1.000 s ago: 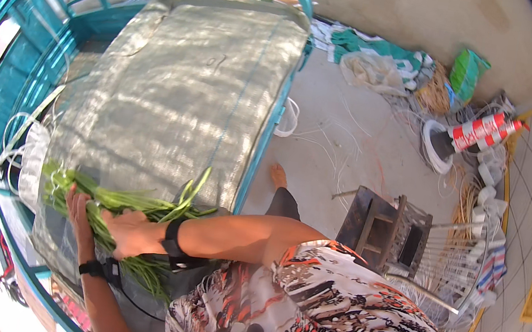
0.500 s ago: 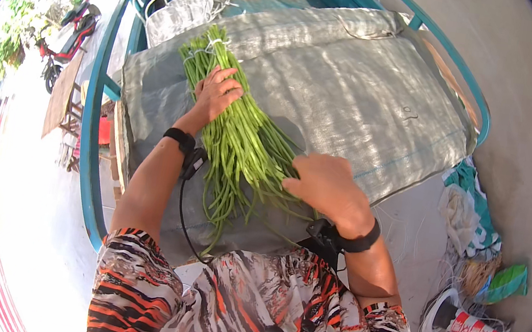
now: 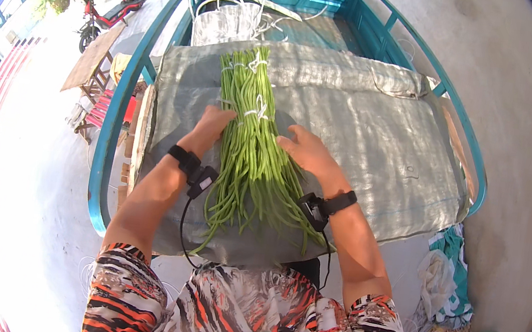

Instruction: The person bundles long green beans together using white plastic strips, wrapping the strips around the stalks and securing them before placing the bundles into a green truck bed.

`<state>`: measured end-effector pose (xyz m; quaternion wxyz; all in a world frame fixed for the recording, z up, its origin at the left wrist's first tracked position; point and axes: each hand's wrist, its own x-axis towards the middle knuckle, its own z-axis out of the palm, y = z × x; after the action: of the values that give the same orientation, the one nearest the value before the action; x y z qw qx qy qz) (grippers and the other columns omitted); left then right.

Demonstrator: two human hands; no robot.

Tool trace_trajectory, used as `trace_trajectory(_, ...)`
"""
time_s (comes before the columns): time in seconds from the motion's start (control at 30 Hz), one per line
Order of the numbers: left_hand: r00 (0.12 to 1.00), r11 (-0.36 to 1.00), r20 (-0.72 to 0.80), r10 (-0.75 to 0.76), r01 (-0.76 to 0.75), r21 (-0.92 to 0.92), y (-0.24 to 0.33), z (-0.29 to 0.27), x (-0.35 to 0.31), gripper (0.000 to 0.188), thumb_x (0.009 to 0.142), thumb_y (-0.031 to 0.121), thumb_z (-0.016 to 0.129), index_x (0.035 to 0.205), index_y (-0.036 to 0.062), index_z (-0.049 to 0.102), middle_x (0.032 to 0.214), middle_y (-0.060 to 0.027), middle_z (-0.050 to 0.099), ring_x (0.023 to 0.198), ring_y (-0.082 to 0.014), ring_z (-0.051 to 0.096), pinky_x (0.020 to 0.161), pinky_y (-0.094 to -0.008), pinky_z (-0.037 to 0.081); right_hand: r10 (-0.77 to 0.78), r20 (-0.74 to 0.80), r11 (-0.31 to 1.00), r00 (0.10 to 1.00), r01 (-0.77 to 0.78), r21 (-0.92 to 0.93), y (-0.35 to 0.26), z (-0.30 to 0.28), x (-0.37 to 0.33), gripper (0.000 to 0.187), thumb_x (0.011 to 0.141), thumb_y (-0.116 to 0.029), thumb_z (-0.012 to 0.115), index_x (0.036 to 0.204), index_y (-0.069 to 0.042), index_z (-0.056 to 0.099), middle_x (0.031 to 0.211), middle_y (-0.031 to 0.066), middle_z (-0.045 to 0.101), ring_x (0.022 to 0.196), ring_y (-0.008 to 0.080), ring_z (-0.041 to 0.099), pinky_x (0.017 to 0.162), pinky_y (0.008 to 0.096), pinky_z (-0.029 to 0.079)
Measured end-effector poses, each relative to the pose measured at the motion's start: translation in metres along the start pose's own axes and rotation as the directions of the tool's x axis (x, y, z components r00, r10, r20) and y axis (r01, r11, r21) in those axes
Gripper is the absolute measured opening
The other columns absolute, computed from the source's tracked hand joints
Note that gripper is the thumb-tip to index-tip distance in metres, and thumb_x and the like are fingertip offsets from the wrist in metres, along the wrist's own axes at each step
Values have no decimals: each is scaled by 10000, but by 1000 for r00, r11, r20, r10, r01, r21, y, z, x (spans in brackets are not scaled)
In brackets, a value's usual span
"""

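A bundle of long green beans (image 3: 247, 157) lies on the grey woven sheet, its tips fanned out toward me. White ties (image 3: 259, 108) go round it near the far end and around its upper middle. My left hand (image 3: 212, 125) is closed at the bundle's left side, fingertips on the beans, some fingers hidden. On the right side, my right hand (image 3: 311, 153) has thumb and forefinger apart, the thumb at the edge of the beans. Each wrist wears a black strap with a small device.
The grey sheet (image 3: 350, 137) covers the near part of a teal cart bed with side rails (image 3: 125, 121). A clear bag with white straps (image 3: 225, 23) stands behind at the left. Cloths and bags (image 3: 446, 277) lie at right; a wooden table (image 3: 95, 59) and red scooter (image 3: 118, 9) are at left.
My left hand has moved off the top of the bundle to its left side. The right hand has risen from the loose tips to the upper right side. A middle tie now shows.
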<state>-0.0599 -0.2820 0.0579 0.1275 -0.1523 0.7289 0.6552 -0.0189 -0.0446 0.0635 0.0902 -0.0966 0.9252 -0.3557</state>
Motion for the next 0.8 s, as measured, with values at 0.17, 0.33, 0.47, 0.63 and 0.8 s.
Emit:
trace_trajectory(0.17,998,1000,-57,21,-19,20,-39,-20,24,295,811,240,605,934,-27,630,762,-61,624,621,-165,609,533,-314,481,113,-15,983,993,-110,145,7,41,51,600,863,-449,529,1141,83,515,1050,246,610,981,367,589,836,430,446)
trace_trajectory(0.33,992,992,-5,-127,127,-14,-12,0,3,347,850,320,562,1015,21,619,840,-64,654,668,-163,630,568,-317,501,210,188,820,960,-277,501,22,48,63,486,894,-444,537,866,41,548,740,89,568,564,161,531,494,314,420)
trace_trajectory(0.47,986,985,16,-165,165,-43,-12,-14,1,358,859,348,556,1050,51,612,871,-47,657,681,-152,626,586,-302,502,288,287,829,914,-388,403,-6,49,71,546,913,-453,495,883,85,580,780,118,604,599,189,565,519,329,440)
trace_trajectory(0.63,965,957,245,-90,152,-246,-9,-2,0,315,898,339,529,1047,73,606,902,-10,639,758,-98,614,628,-249,496,217,149,899,965,-257,355,8,62,82,625,937,-465,429,1124,119,548,1037,203,612,881,244,601,732,334,469)
trace_trajectory(0.8,950,855,301,81,89,-510,-26,3,8,300,945,305,465,1069,60,586,941,-27,635,822,-119,620,713,-268,511,47,285,700,957,-235,675,-18,58,68,609,961,-464,381,1273,51,477,1205,136,567,1033,204,565,853,313,452)
